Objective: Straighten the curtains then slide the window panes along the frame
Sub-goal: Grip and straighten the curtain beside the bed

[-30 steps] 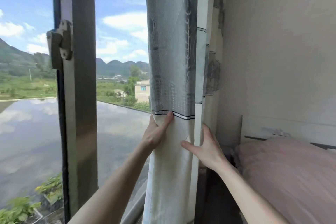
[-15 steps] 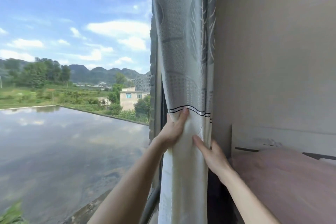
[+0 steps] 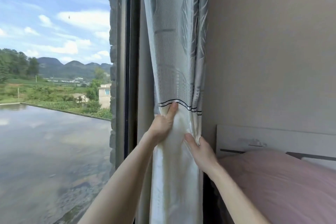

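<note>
A grey-and-white curtain (image 3: pixel 174 51) with a leaf pattern and a dark double stripe hangs bunched between the window frame (image 3: pixel 130 60) and the wall. My left hand (image 3: pixel 162 125) grips its left edge just under the stripe, thumb pressed on the cloth. My right hand (image 3: pixel 201 151) pinches the folds on the right side, slightly lower. The lower curtain is white and gathered between both hands. The window glass (image 3: pixel 54 96) fills the left half of the view.
A bed with a pink cover (image 3: pixel 291 183) and a white headboard (image 3: pixel 272 138) stands at the lower right. A plain beige wall (image 3: pixel 272 51) rises right of the curtain. Outside lie a wet flat roof, fields, houses and hills.
The curtain has been gathered rightward into a tighter bunch against the wall. Both hands moved closer together on it. The view swung right, so the window stile with its latch left the frame.
</note>
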### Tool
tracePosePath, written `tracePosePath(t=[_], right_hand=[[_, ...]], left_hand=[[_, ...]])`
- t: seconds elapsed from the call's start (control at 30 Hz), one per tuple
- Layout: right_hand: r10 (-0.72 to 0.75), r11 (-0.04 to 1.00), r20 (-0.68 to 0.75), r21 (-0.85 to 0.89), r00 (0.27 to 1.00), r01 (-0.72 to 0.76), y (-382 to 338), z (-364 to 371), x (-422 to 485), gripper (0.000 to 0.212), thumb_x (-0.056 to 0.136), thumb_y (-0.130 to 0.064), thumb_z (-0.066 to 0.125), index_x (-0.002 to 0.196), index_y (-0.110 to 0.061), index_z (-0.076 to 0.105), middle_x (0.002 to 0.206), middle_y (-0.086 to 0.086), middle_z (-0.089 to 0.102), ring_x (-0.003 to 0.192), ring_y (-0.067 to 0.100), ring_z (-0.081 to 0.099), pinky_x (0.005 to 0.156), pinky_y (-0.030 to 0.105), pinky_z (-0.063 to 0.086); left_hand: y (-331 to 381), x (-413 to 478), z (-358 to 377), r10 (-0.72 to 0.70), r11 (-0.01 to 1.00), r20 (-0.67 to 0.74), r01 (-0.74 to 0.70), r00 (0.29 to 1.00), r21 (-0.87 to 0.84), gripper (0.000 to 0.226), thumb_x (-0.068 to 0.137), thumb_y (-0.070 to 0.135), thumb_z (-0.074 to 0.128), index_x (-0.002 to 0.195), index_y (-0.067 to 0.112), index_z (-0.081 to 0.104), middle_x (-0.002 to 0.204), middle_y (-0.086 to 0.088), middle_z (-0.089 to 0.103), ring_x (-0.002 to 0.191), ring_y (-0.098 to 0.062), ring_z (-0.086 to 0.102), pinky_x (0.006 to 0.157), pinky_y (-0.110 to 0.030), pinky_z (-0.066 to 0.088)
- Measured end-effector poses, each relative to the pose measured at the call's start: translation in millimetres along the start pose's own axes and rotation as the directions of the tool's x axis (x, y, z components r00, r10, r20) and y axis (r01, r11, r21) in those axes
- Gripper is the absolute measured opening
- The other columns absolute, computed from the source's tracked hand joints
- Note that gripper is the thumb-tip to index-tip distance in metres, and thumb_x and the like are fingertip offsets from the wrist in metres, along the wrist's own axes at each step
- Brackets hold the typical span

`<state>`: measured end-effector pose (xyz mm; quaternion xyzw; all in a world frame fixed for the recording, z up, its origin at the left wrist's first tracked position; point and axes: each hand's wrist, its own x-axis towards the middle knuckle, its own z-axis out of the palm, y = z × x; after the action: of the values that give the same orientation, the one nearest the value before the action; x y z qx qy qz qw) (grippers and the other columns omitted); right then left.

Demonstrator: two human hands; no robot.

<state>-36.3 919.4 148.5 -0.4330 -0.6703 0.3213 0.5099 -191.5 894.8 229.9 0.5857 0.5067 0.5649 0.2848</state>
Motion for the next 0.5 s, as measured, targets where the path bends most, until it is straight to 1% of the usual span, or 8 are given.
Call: tracePosePath(t=[0.1, 0.17, 0.27, 0.33, 0.37, 0.43, 0.47, 0.5], right_hand=[[-0.016, 1.0, -0.009, -0.003, 1.0, 0.016, 20, 3, 49, 0.028, 0.095, -0.052, 0.053, 0.107, -0.028, 0.061, 0.092, -0.027, 0.063, 0.088, -0.014, 0.055, 0.066, -0.004, 0.035], [-0.033, 0.999, 0.019, 0.011, 0.999, 0.033, 41, 5, 86, 0.034, 0.096, -0.052, 0.051, 0.115, -0.027, 0.061, 0.099, -0.025, 0.064, 0.096, -0.008, 0.057, 0.073, -0.001, 0.036], [-0.045, 0.999, 0.053, 0.001, 0.998, 0.045, 67, 7, 140, 0.053, 0.095, -0.059, 0.048, 0.129, -0.02, 0.059, 0.119, -0.012, 0.064, 0.119, 0.008, 0.056, 0.097, 0.02, 0.04], [-0.041, 0.999, 0.072, 0.008, 0.997, 0.04, 82, 7, 175, 0.061, 0.093, -0.063, 0.047, 0.131, -0.017, 0.058, 0.128, -0.004, 0.064, 0.124, 0.014, 0.054, 0.106, 0.032, 0.04], [-0.034, 0.999, 0.085, 0.023, 0.996, 0.032, 90, 7, 191, 0.062, 0.092, -0.064, 0.048, 0.132, -0.017, 0.058, 0.128, -0.004, 0.063, 0.124, 0.014, 0.054, 0.106, 0.031, 0.04], [-0.04, 0.997, 0.102, 0.066, 0.994, 0.033, 107, 5, 221, 0.06, 0.092, -0.064, 0.048, 0.132, -0.021, 0.058, 0.12, -0.012, 0.063, 0.122, 0.01, 0.054, 0.1, 0.025, 0.038], [-0.041, 0.996, 0.093, 0.077, 0.995, 0.034, 115, 4, 236, 0.057, 0.091, -0.064, 0.049, 0.131, -0.023, 0.058, 0.115, -0.017, 0.062, 0.119, 0.007, 0.055, 0.097, 0.022, 0.038], [-0.039, 0.996, 0.082, 0.083, 0.996, 0.032, 123, 5, 250, 0.055, 0.091, -0.064, 0.049, 0.129, -0.026, 0.059, 0.11, -0.022, 0.061, 0.115, 0.005, 0.055, 0.094, 0.021, 0.038]], left_hand=[[-16, 49, 10, 0.057, 0.998, -0.049, -0.056, 0.997, 0.02, 0.051, 0.087, 0.072, 0.048, 0.104, 0.03, 0.072, 0.102, 0.011, 0.071, 0.109, -0.011, 0.064, 0.103, -0.03, 0.045], [-31, 87, 21, 0.068, 0.998, -0.072, -0.066, 0.995, 0.022, 0.05, 0.089, 0.07, 0.048, 0.103, 0.029, 0.072, 0.102, 0.012, 0.072, 0.106, -0.01, 0.065, 0.103, -0.031, 0.046], [-51, 136, 31, 0.023, 1.0, -0.089, -0.022, 0.996, 0.015, 0.062, 0.082, 0.077, 0.049, 0.102, 0.023, 0.073, 0.1, 0.009, 0.073, 0.104, -0.011, 0.066, 0.1, -0.031, 0.048], [-62, 168, 40, -0.005, 1.0, -0.115, 0.007, 0.993, 0.015, 0.075, 0.078, 0.081, 0.048, 0.109, 0.017, 0.072, 0.106, 0.003, 0.073, 0.105, -0.014, 0.066, 0.099, -0.031, 0.048], [-68, 184, 45, -0.01, 1.0, -0.138, 0.013, 0.99, 0.021, 0.077, 0.079, 0.081, 0.048, 0.113, 0.017, 0.071, 0.109, 0.002, 0.072, 0.107, -0.016, 0.065, 0.098, -0.03, 0.047], [-81, 214, 57, -0.018, 0.999, -0.163, 0.024, 0.986, 0.031, 0.077, 0.079, 0.081, 0.046, 0.115, 0.017, 0.07, 0.111, -0.001, 0.071, 0.107, -0.018, 0.064, 0.098, -0.031, 0.047], [-85, 230, 63, -0.028, 0.999, -0.174, 0.035, 0.984, 0.036, 0.077, 0.079, 0.081, 0.046, 0.111, 0.017, 0.071, 0.107, -0.001, 0.071, 0.103, -0.018, 0.065, 0.094, -0.031, 0.049], [-92, 244, 68, -0.041, 0.998, -0.182, 0.05, 0.982, 0.041, 0.073, 0.078, 0.082, 0.046, 0.103, 0.018, 0.072, 0.099, 0.0, 0.072, 0.096, -0.015, 0.066, 0.085, -0.028, 0.051]])
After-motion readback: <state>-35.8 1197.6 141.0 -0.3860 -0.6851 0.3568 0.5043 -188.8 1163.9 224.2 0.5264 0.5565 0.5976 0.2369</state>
